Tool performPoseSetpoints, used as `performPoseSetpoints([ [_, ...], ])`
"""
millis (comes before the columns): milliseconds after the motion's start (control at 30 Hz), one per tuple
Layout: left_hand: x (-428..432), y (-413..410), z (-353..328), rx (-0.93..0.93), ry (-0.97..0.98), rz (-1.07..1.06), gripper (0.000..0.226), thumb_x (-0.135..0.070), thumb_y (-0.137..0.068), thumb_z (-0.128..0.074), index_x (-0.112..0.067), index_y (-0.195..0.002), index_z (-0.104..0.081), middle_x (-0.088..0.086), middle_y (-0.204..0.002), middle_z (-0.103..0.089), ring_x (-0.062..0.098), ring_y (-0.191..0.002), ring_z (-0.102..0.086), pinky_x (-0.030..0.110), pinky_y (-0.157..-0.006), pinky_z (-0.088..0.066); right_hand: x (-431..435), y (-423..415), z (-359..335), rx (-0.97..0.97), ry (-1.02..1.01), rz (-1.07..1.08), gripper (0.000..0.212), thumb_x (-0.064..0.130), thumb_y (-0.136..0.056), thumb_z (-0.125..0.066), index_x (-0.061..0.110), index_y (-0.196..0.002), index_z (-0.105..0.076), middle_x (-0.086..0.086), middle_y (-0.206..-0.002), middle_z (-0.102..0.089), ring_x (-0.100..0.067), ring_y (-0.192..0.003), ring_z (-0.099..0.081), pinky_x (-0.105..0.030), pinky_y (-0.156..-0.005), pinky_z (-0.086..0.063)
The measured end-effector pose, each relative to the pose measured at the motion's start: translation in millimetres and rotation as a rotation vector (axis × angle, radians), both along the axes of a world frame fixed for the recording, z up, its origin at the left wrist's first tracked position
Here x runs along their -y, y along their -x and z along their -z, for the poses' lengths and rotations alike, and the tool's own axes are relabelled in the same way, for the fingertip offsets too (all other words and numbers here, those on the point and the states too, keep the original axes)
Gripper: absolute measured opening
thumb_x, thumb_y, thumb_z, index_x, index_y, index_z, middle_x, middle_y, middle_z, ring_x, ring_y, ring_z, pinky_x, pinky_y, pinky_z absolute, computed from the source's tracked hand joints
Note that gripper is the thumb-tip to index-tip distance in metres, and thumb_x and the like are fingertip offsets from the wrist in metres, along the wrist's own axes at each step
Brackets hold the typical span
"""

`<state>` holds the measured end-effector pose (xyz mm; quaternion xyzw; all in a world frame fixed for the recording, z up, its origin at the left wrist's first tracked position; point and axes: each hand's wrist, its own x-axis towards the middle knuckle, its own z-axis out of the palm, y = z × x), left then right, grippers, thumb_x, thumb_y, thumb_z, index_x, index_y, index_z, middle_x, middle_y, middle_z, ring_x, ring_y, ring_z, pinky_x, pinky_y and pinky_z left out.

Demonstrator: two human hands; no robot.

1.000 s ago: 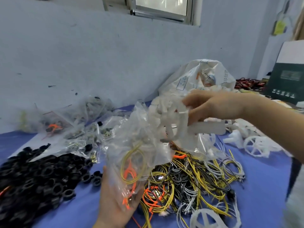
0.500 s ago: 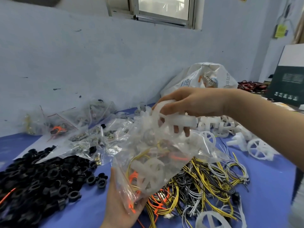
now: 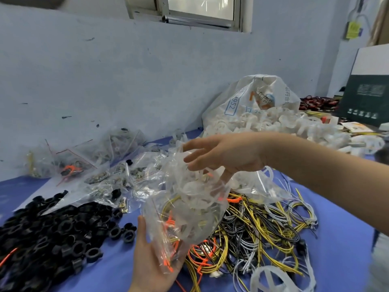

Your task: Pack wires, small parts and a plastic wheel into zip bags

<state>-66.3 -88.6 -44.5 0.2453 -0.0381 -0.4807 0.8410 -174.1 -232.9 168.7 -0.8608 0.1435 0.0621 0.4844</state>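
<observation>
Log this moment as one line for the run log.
left hand: holds zip bag | right hand: open at bag mouth | wheel: inside

Window (image 3: 200, 7) above; dark device (image 3: 366, 100) far right

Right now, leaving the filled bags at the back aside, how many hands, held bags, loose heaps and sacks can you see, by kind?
Hands: 2, left hand and right hand
Held zip bag: 1
Heap of black rings: 1
Heap of wires: 1
Heap of white wheels: 1
Printed sack: 1
Total: 7
</observation>
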Motion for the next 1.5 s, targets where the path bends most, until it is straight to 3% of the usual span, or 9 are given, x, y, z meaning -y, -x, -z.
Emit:
performPoseSetpoints([
  [200, -1, 2, -3, 0.033, 0.082, 0.003, 0.057, -0.069, -0.064, -0.055, -0.022, -0.082, -0.081, 0.006, -0.082, -0.075, 0.026, -0.059, -0.071, 0.037, -0.041, -0.055, -5, 3, -5, 0.145, 0.187, -0.073, 0.078, 0.067, -0.070, -0.055, 0.042, -0.142, -0.036, 0.017, -0.151, -0.031, -0.013, -0.130, -0.039, -0.039, -0.071, -0.060],
  [433, -4, 3, -7, 0.026, 0.105, 0.082, 0.068, -0.070, -0.067, -0.058, -0.015, -0.104, -0.077, 0.015, -0.105, -0.073, 0.035, -0.076, -0.073, 0.042, -0.050, -0.058, 6, 6, -4, 0.185, 0.564, 0.082, 0.019, 0.027, -0.084, -0.069, 0.011, -0.093, -0.072, 0.000, -0.104, -0.068, -0.025, -0.104, -0.061, -0.040, -0.093, -0.048],
  [533, -4, 0, -16, 0.085, -0.010, 0.070, 0.079, -0.074, -0.081, -0.044, -0.016, -0.132, -0.059, 0.016, -0.133, -0.058, 0.037, -0.107, -0.064, 0.048, -0.086, -0.054, 3, 7, 0, 0.535, 0.381, 0.303, 0.015, 0.023, -0.091, -0.062, 0.008, -0.093, -0.066, -0.010, -0.100, -0.068, -0.008, -0.086, -0.065, -0.031, -0.082, -0.052],
  [600, -13, -7, -27, 0.116, 0.114, 0.066, 0.078, -0.074, -0.082, -0.042, -0.012, -0.123, -0.067, 0.010, -0.149, -0.039, 0.031, -0.122, -0.056, 0.048, -0.103, -0.040, 0, 10, -5, 0.693, 0.227, 0.340, 0.015, 0.021, -0.093, -0.058, 0.008, -0.088, -0.061, -0.016, -0.097, -0.067, -0.009, -0.076, -0.063, -0.032, -0.068, -0.055],
  [733, -42, -46, -44, 0.314, 0.011, -0.179, 0.063, -0.054, -0.041, -0.087, -0.007, -0.083, -0.077, 0.020, -0.123, -0.064, 0.034, -0.094, -0.071, 0.049, -0.067, -0.060, -4, 15, -10, 0.581, 0.124, 0.090, 0.011, 0.016, -0.089, -0.063, 0.015, -0.081, -0.057, -0.012, -0.073, -0.061, -0.017, -0.070, -0.060, -0.044, -0.064, -0.059],
  [867, -61, -43, -94, 0.765, -0.230, -0.362, 0.038, -0.045, -0.080, -0.065, -0.029, -0.115, -0.068, 0.011, -0.115, -0.070, 0.027, -0.097, -0.071, 0.032, -0.067, -0.061, -16, 11, 3, 0.523, 0.389, -0.092, 0.013, 0.019, -0.085, -0.069, 0.018, -0.079, -0.058, -0.012, -0.066, -0.055, -0.010, -0.060, -0.055, -0.029, -0.063, -0.052],
  [1067, -64, -6, -127, 1.410, -0.338, -0.324, 0.074, -0.078, -0.053, -0.071, -0.058, -0.122, -0.055, -0.018, -0.118, -0.065, 0.016, -0.111, -0.065, 0.042, -0.090, -0.052, -41, 12, -4, 0.666, 0.514, -0.245, 0.013, 0.022, -0.080, -0.074, 0.018, -0.079, -0.063, -0.006, -0.070, -0.055, -0.017, -0.065, -0.048, -0.028, -0.063, -0.042],
  [1267, -72, -17, -126, 1.501, -0.553, -0.429, 0.019, -0.055, -0.072, -0.065, -0.040, -0.081, -0.070, -0.017, -0.109, -0.061, 0.009, -0.081, -0.065, 0.025, -0.071, -0.051, -39, 17, -12, 0.639, 0.615, -0.306, 0.020, 0.027, -0.075, -0.079, 0.015, -0.083, -0.065, 0.002, -0.068, -0.057, -0.012, -0.062, -0.052, -0.029, -0.062, -0.046],
  [1500, -91, -17, -135, 1.571, -0.484, -0.389, 0.019, -0.041, -0.077, -0.059, -0.026, -0.074, -0.069, -0.002, -0.078, -0.070, 0.005, -0.072, -0.066, 0.006, -0.068, -0.045, -15, 15, -7, 0.371, 0.991, -0.191, 0.032, 0.063, -0.067, -0.063, 0.031, -0.071, -0.061, 0.020, -0.102, -0.049, 0.002, -0.092, -0.043, -0.021, -0.078, -0.037],
])
